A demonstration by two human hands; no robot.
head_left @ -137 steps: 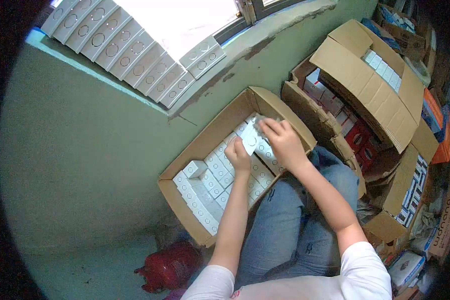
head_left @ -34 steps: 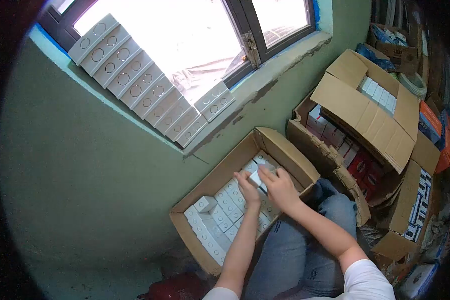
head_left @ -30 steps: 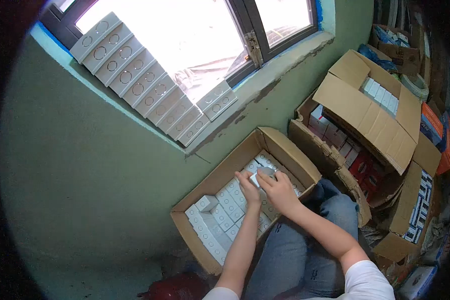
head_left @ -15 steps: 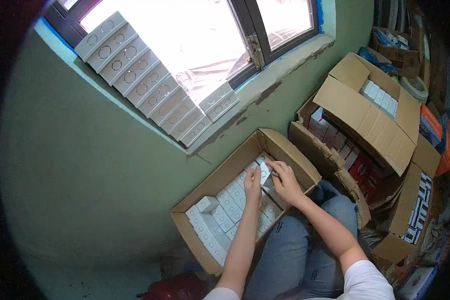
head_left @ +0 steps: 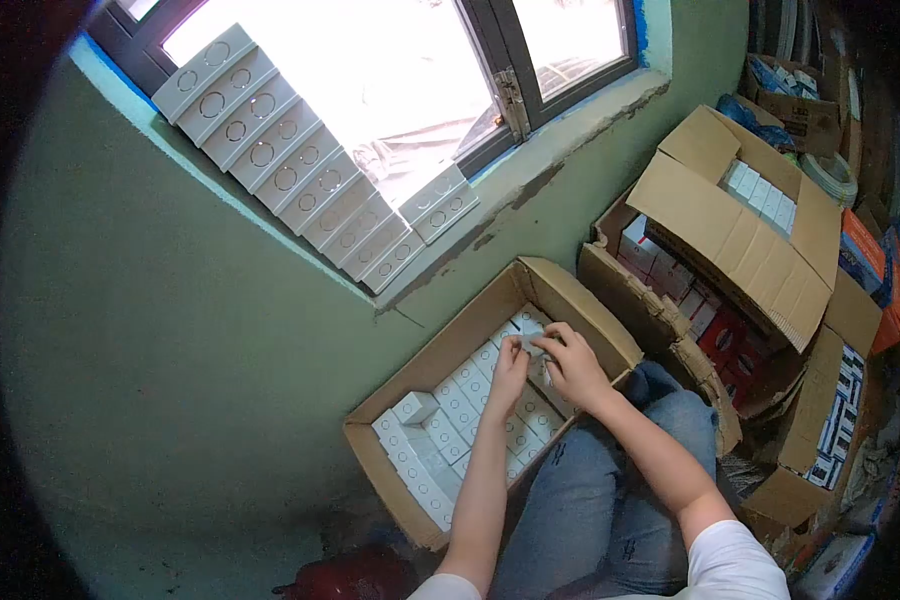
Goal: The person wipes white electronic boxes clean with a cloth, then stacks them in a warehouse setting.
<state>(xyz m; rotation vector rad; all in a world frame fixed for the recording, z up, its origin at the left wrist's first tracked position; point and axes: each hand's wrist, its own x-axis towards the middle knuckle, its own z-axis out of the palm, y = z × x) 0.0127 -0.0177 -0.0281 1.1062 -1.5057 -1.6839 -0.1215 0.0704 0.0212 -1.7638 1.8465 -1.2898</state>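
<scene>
A cardboard carton (head_left: 582, 307) in front of my knees holds rows of small white boxes (head_left: 450, 405) with round marks on their faces. Over its far right part, both hands meet on one small white box (head_left: 532, 343), mostly covered by fingers. My left hand (head_left: 510, 374) has its fingertips closed on the near left side of that box. On the other side, my right hand (head_left: 574, 364) pinches it with bent fingers. One white box (head_left: 414, 407) stands higher than its neighbours at the carton's left side.
Stepped rows of white boxes (head_left: 285, 150) lean along the windowsill, with a smaller stack (head_left: 438, 206) beside them. To the right stand an opened carton (head_left: 735, 240) and another carton (head_left: 770, 497) of boxes. A red object (head_left: 350, 573) lies at the bottom.
The small white box has turned between my hands, so its round-marked face no longer shows. My fingers have drawn closer together around it.
</scene>
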